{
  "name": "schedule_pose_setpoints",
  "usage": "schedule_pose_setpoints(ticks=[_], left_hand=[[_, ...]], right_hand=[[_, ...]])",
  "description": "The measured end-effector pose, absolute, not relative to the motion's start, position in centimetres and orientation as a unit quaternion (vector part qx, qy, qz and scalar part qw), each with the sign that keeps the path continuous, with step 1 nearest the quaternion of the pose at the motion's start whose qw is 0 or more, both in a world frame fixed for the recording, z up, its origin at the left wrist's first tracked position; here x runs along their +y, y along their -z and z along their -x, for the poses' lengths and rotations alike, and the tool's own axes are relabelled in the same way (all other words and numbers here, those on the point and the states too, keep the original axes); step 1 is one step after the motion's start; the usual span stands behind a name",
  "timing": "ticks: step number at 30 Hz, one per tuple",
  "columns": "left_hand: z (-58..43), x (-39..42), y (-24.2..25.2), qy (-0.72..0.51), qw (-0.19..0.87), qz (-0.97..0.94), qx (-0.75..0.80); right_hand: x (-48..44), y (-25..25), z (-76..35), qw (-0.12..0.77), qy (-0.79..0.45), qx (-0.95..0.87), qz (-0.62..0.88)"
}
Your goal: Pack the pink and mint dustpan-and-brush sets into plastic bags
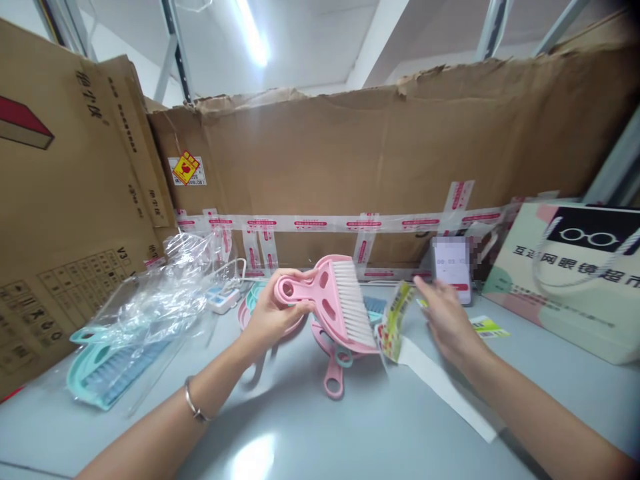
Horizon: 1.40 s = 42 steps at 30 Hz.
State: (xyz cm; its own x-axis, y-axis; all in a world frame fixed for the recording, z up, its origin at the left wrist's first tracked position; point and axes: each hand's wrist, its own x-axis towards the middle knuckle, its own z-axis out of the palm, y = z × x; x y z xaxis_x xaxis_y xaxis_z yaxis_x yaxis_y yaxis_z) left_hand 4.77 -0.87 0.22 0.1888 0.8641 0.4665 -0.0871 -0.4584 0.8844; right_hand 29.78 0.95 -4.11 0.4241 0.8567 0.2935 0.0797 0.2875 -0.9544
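While the left hand (274, 313) grips one pink brush (345, 303), the right hand (447, 321) blurs — hold unclear.
Around: one phone (451, 261), one paper bag (560, 287) — cardboard (310, 157) behind.

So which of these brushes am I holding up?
The pink brush in your left hand, with white bristles. The plastic-covered brush at far left and the partly hidden brush behind the pink one show blue bristles.

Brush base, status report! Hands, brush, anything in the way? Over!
Left hand: gripping pink brush. Right hand: blurred beside label, contact unclear. Possible clutter: pink ring-ended handle just below the brush in view. Over.
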Motion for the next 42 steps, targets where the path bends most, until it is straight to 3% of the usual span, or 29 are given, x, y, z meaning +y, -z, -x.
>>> schedule_pose_setpoints(ticks=[3,7,10,14,16,18,21,24,29,42], left_hand=[[-5.0,-1.5,-0.2,-0.563,0.392,-0.675,0.271],[-5.6,-2.4,0.2,-0.515,0.361,-0.748,0.212],[-5.1,-2.3,-0.1,-0.531,0.268,-0.764,0.249],[-2.4,-0.5,-1.2,-0.695,0.058,-0.633,0.338],[-0.7,0.8,-1.4,-0.715,-0.032,-0.6,0.357],[0.8,2.2,-0.9,-0.68,-0.085,-0.608,0.401],[2.0,4.0,0.6,-0.586,-0.114,-0.654,0.465],[2.2,4.9,2.2,-0.496,-0.132,-0.691,0.509],[1.7,5.1,3.6,-0.373,-0.119,-0.744,0.541],[1.3,5.0,3.9,-0.38,-0.046,-0.754,0.534]], right_hand=[[-0.2,2.8,-28.3,0.608,-0.027,-0.615,0.502],[-2.1,2.2,-25.0,0.424,0.076,-0.814,0.389],[-2.5,1.9,-24.8,0.469,0.113,-0.785,0.388],[-1.8,1.2,-27.3,0.593,0.158,-0.666,0.423],[-0.9,1.7,-28.4,0.58,0.151,-0.685,0.415],[0.2,3.1,-28.7,0.505,0.1,-0.755,0.406],[1.6,5.7,-28.1,0.368,-0.003,-0.828,0.422],[2.6,7.4,-27.2,0.305,-0.075,-0.853,0.416],[3.0,8.0,-27.4,0.289,-0.138,-0.868,0.379],[1.0,7.7,-27.6,0.232,-0.091,-0.874,0.416]])
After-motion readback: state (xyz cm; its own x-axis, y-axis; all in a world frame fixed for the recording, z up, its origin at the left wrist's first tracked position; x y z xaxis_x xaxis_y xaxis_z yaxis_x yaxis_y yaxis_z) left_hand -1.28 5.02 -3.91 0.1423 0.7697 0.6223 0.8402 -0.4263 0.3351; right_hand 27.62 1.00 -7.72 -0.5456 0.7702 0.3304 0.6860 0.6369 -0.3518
